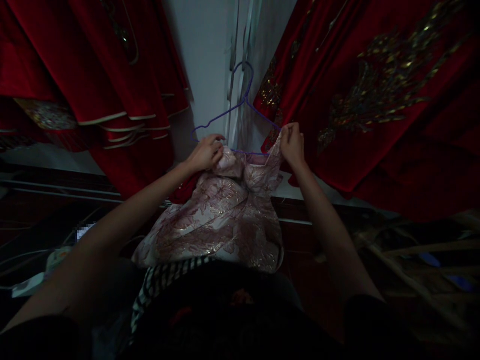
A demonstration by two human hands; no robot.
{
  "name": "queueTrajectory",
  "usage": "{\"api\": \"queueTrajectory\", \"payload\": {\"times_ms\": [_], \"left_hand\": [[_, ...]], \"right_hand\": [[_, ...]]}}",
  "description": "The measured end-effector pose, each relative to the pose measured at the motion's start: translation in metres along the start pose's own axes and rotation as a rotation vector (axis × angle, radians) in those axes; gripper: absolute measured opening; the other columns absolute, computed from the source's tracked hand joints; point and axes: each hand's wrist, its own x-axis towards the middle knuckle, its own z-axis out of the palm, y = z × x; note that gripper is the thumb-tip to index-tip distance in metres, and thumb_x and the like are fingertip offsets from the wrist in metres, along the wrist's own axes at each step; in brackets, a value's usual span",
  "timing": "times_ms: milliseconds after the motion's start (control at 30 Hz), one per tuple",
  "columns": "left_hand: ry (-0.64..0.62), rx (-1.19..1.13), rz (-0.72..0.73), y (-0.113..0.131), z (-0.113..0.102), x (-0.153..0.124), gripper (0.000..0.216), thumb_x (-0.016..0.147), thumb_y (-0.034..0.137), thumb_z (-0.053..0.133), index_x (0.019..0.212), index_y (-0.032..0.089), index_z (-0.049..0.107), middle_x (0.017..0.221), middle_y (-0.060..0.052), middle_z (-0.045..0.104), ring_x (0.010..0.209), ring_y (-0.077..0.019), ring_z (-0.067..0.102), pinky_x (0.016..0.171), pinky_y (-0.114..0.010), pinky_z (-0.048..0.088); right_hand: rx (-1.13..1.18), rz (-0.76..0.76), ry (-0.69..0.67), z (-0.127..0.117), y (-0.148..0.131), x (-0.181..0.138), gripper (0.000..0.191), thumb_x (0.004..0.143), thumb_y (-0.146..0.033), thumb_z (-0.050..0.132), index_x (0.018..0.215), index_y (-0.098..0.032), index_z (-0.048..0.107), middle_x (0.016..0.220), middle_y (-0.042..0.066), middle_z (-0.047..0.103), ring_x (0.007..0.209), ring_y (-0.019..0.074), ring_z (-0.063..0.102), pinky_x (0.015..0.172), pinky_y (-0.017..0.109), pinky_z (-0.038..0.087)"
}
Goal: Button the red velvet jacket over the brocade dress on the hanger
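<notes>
A pink floral brocade dress (225,212) with a metallic sheen hangs in front of me. Its right shoulder strap sits over the right end of a purple hanger (225,116), whose hook points up. My right hand (293,146) pinches that strap at the hanger's tip. On the other side my left hand (207,152) is closed on the dress's left top edge, just below the hanger's left end. That left end shows bare, with no strap over it. The lower part of the dress spreads toward my body.
Red garments with gold trim (127,90) hang at the left. More red garments with gold sequin embroidery (382,75) hang at the right. Behind the hanger are pale cabinet doors (204,55) with long handles. A wooden rack (416,275) stands low at the right.
</notes>
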Motion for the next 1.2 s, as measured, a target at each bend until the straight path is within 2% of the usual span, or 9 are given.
{"api": "queueTrajectory", "payload": {"times_ms": [133, 200, 267, 367, 500, 700, 800, 933, 1200], "left_hand": [[0.132, 0.163, -0.322, -0.069, -0.011, -0.034, 0.037, 0.096, 0.035, 0.036, 0.097, 0.013, 0.065, 0.131, -0.015, 0.053, 0.121, -0.0275, 0.047, 0.099, -0.045, 0.038], [0.097, 0.132, -0.370, -0.091, -0.011, -0.053, 0.033, 0.093, 0.036, 0.042, 0.094, 0.016, 0.067, 0.129, -0.013, 0.056, 0.121, -0.0290, 0.047, 0.100, -0.046, 0.038], [0.044, 0.082, -0.376, -0.103, -0.008, -0.066, 0.030, 0.090, 0.036, 0.045, 0.093, 0.016, 0.068, 0.129, -0.013, 0.057, 0.121, -0.0292, 0.049, 0.101, -0.048, 0.037], [0.007, 0.000, -0.370, -0.105, -0.004, -0.074, 0.032, 0.089, 0.036, 0.043, 0.096, 0.016, 0.068, 0.123, -0.013, 0.062, 0.116, -0.0263, 0.055, 0.102, -0.047, 0.036], [0.050, -0.047, -0.352, -0.105, -0.006, -0.070, 0.034, 0.090, 0.036, 0.041, 0.100, 0.016, 0.065, 0.121, -0.012, 0.065, 0.112, -0.0218, 0.058, 0.104, -0.042, 0.036], [0.083, -0.052, -0.356, -0.109, -0.010, -0.063, 0.034, 0.090, 0.034, 0.038, 0.104, 0.015, 0.063, 0.117, -0.012, 0.066, 0.110, -0.0208, 0.060, 0.099, -0.036, 0.041], [0.119, -0.069, -0.458, -0.107, -0.008, -0.061, 0.037, 0.091, 0.038, 0.038, 0.108, 0.015, 0.062, 0.108, -0.011, 0.069, 0.098, -0.0198, 0.063, 0.090, -0.032, 0.047], [0.059, -0.120, -0.595, -0.105, -0.006, -0.059, 0.040, 0.089, 0.040, 0.039, 0.107, 0.013, 0.063, 0.100, -0.011, 0.071, 0.085, -0.0184, 0.065, 0.078, -0.028, 0.049], [0.069, -0.213, -0.853, -0.103, -0.004, -0.047, 0.039, 0.085, 0.038, 0.046, 0.104, 0.013, 0.068, 0.102, -0.011, 0.071, 0.092, -0.0201, 0.065, 0.083, -0.027, 0.049]], "right_hand": [[0.022, -0.026, -0.008, -0.007, -0.002, 0.003, 0.041, 0.091, -0.061, 0.042, 0.104, -0.024, 0.055, 0.099, 0.007, 0.066, 0.100, 0.0252, 0.063, 0.101, 0.047, 0.041], [0.032, -0.037, -0.018, -0.008, -0.003, 0.005, 0.041, 0.089, -0.061, 0.046, 0.104, -0.024, 0.056, 0.098, 0.006, 0.066, 0.100, 0.0251, 0.063, 0.101, 0.047, 0.041], [0.044, -0.045, -0.020, -0.007, -0.002, 0.006, 0.040, 0.089, -0.060, 0.046, 0.105, -0.025, 0.057, 0.096, 0.006, 0.066, 0.100, 0.0248, 0.063, 0.100, 0.046, 0.042], [0.051, -0.056, -0.020, -0.007, 0.000, 0.007, 0.038, 0.090, -0.058, 0.047, 0.105, -0.025, 0.058, 0.096, 0.005, 0.066, 0.100, 0.0244, 0.063, 0.099, 0.045, 0.043], [0.046, -0.062, -0.022, -0.010, 0.001, 0.009, 0.038, 0.089, -0.059, 0.048, 0.101, -0.025, 0.059, 0.095, 0.007, 0.068, 0.097, 0.0247, 0.063, 0.097, 0.045, 0.044], [0.043, -0.064, -0.022, -0.012, -0.001, 0.009, 0.040, 0.088, -0.063, 0.047, 0.095, -0.025, 0.060, 0.092, 0.005, 0.068, 0.094, 0.0246, 0.064, 0.096, 0.045, 0.045], [0.046, -0.061, -0.036, -0.013, -0.001, 0.009, 0.039, 0.088, -0.061, 0.048, 0.096, -0.025, 0.060, 0.093, 0.005, 0.068, 0.097, 0.0254, 0.063, 0.097, 0.045, 0.044], [0.051, -0.054, -0.058, -0.013, 0.000, 0.010, 0.038, 0.089, -0.061, 0.047, 0.097, -0.025, 0.060, 0.093, 0.006, 0.068, 0.098, 0.0250, 0.062, 0.094, 0.042, 0.045], [-0.043, -0.074, -0.078, -0.017, -0.007, 0.009, 0.049, 0.089, -0.067, 0.037, 0.093, -0.023, 0.058, 0.085, 0.007, 0.066, 0.083, 0.0242, 0.062, 0.079, 0.041, 0.047]]}}
